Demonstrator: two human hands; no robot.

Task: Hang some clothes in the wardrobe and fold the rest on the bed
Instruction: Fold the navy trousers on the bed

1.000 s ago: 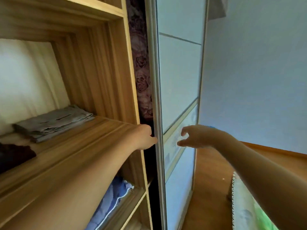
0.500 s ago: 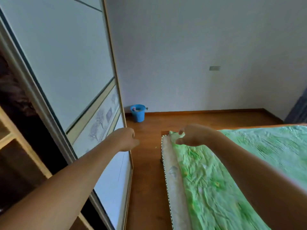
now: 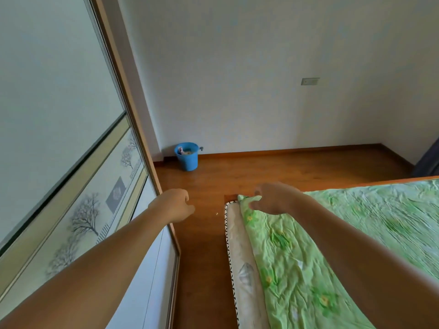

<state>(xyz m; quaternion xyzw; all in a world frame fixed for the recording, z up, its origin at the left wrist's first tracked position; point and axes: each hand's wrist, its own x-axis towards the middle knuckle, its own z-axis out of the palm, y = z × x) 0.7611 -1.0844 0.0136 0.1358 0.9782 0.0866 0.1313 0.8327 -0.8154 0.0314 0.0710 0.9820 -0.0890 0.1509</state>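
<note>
Left hand [image 3: 174, 205] and right hand [image 3: 273, 198] are hovering centre-frame, loosely curled, empty. Clothes unseen; presumably soft, so taking hold at shoulders.

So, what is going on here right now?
A person stands between the sliding wardrobe door and the bed, both arms stretched forward. The left hand and the right hand hold nothing; their fingers are loosely curled. No clothes show on the visible part of the green sheet.
</note>
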